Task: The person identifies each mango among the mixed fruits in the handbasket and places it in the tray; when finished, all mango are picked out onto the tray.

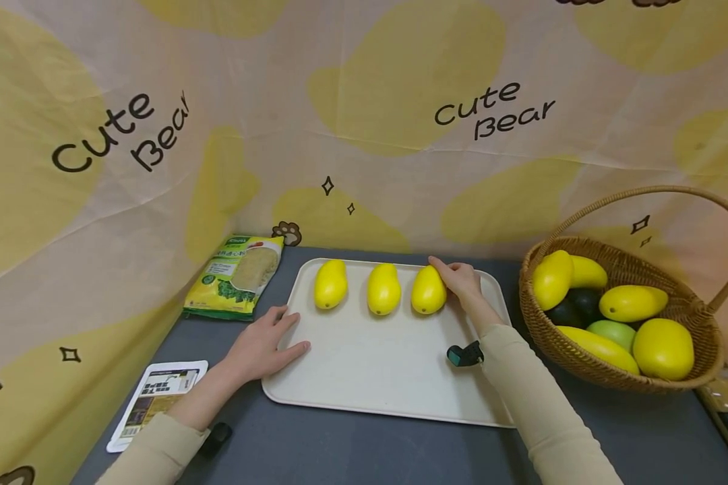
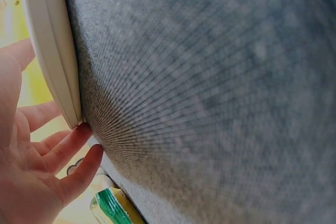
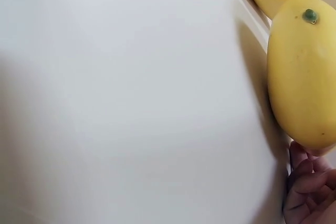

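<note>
Three yellow mangoes lie in a row along the far side of a cream tray (image 1: 364,370): a left mango (image 1: 330,285), a middle mango (image 1: 384,289) and a right mango (image 1: 429,290). My right hand (image 1: 461,279) holds the right mango at its far right end. In the right wrist view, its curled fingers (image 3: 304,182) meet the end of that mango (image 3: 302,77); part of the hand is out of frame. My left hand (image 1: 263,347) rests at the tray's left rim with fingers spread and thumb over the tray. Fingertips touch the tray edge (image 2: 55,51) in the left wrist view.
To the right stands a wicker basket (image 1: 530,330) with a tall handle, holding several yellow fruits, a green one and dark ones. A yellow-green food packet (image 1: 233,276) lies at the back left. Near my left forearm is a white-framed tablet-like thing (image 1: 158,397). Printed cloth hangs behind.
</note>
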